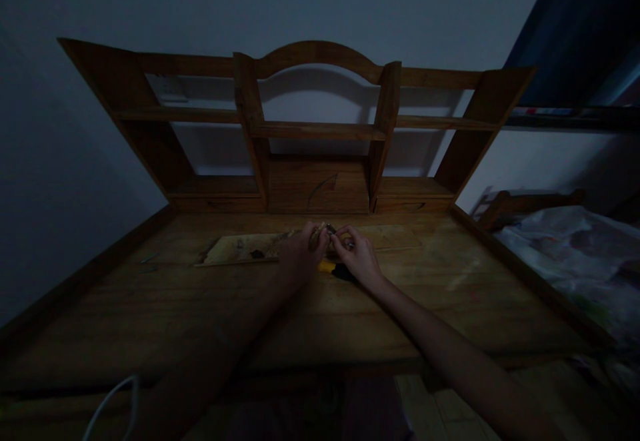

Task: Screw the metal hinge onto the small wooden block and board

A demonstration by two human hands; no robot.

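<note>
In the head view, my left hand [299, 250] and right hand [361, 256] pinch a small piece [330, 229] between them, over the board [240, 248]. I should keep both hands steady and press gently, because dim light hides its details.

I'm in what looks like a home: a wooden hutch [317, 131] with small drawers [415, 206] stands along my desk's [475, 294] back, translucent plastic [570, 241] lying to the desk's right.
</note>
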